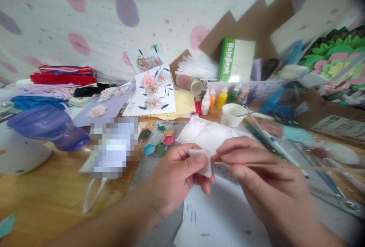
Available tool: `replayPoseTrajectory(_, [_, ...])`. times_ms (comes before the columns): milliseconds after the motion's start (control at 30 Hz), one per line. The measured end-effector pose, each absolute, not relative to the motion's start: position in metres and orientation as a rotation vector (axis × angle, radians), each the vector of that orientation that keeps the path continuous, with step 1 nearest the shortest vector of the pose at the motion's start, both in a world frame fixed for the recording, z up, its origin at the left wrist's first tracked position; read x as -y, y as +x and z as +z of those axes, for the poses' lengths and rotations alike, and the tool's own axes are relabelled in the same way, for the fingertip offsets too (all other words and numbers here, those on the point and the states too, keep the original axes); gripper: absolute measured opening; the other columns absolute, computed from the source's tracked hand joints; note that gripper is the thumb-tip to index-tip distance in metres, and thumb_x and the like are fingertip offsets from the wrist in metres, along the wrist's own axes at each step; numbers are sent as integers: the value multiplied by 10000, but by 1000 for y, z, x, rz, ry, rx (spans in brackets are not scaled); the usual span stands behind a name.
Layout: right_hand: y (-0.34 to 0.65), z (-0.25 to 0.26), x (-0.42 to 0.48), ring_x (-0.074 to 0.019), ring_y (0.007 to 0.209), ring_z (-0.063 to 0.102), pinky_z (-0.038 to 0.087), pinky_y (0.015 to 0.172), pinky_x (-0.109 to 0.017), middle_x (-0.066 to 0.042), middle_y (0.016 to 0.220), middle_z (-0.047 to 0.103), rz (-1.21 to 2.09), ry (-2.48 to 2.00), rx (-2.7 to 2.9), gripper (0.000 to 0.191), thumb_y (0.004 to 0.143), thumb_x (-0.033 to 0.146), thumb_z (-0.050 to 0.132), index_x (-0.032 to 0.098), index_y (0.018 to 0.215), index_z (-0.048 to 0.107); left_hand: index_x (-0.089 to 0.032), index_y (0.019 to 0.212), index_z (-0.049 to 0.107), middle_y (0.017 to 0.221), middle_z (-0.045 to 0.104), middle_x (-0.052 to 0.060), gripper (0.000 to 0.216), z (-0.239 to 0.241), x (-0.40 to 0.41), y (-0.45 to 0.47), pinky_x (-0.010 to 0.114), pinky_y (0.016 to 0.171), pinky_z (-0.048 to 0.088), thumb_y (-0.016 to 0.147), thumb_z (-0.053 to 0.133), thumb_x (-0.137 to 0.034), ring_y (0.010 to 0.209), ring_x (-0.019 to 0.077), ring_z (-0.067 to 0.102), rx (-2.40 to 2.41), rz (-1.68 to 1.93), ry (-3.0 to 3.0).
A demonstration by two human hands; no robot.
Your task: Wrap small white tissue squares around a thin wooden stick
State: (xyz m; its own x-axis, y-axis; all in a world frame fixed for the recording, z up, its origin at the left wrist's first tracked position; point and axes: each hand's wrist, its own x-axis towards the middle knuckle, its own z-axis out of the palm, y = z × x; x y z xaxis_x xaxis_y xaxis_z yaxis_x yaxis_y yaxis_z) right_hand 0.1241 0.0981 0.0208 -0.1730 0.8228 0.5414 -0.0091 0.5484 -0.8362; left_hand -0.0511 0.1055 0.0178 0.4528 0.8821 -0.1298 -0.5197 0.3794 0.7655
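Between the thumb and fingers of my left hand (179, 174) is a small piece of thin white paper (208, 168), held upright over the desk. My right hand (273, 186) pinches a thin wooden stick (325, 168), which runs off to the right. The stick's front end is close to the paper; I cannot tell whether they touch. Below both hands lies a white sheet (216, 216) with a few dark green marks. Just beyond them is a shallow white tray (180, 137) filled with white, soft-looking material.
A paint palette (159, 149) and a paper cup (232, 116) stand behind the hands, near several paint bottles (222, 98). Left are a blurred-out device (114, 148) and a purple vessel (48, 125). Brushes and pencils (268, 144) lie right; a notebook (238, 59) leans behind.
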Motion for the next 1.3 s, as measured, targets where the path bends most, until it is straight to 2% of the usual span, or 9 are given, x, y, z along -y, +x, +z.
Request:
replayPoseTrajectory(233, [125, 23, -97, -141, 999, 674, 585, 822, -217, 12, 971, 733, 801, -742, 1630, 201, 892, 182, 671, 332, 996, 753, -126, 704, 651, 599, 667, 24, 212, 15, -107, -51, 203, 533, 503, 825, 732, -281, 500, 98, 593, -577, 968, 731])
replayPoseTrajectory(467, [125, 26, -99, -149, 951, 691, 593, 782, -222, 4, 935, 735, 725, -748, 1660, 201, 872, 140, 676, 306, 955, 753, -126, 690, 649, 612, 657, 22, 221, 15, -105, -51, 196, 523, 491, 819, 744, -279, 557, 109, 614, -562, 978, 757])
replayPoseTrajectory(700, [125, 25, -98, -156, 956, 685, 587, 801, -245, -11, 979, 721, 627, -792, 1716, 227, 863, 110, 666, 291, 977, 742, -134, 722, 650, 674, 657, 9, 254, 11, -105, -53, 241, 581, 496, 803, 759, -348, 599, 116, 618, -696, 977, 895])
replayPoseTrajectory(933, [125, 27, -100, -157, 924, 698, 595, 760, -225, -1, 931, 740, 558, -814, 1706, 214, 861, 127, 658, 302, 950, 744, -153, 779, 635, 690, 644, 13, 230, 9, -107, -55, 280, 606, 469, 809, 716, -366, 632, 147, 596, -796, 907, 1067])
replayPoseTrajectory(1133, [127, 21, -99, -162, 937, 687, 590, 784, -233, 2, 916, 739, 473, -863, 1681, 191, 872, 149, 656, 302, 957, 733, -197, 648, 503, 619, 489, -45, 253, 21, -105, -62, 252, 589, 376, 772, 712, -270, 605, 122, 462, -1266, 1382, 1569])
replayPoseTrajectory(1300, [126, 17, -94, -163, 959, 688, 590, 749, -214, -3, 1008, 716, 493, -876, 1760, 216, 866, 154, 662, 310, 1000, 727, -195, 692, 599, 677, 640, 0, 222, 27, -100, -55, 258, 591, 417, 740, 766, -334, 630, 151, 568, -1139, 1199, 1758])
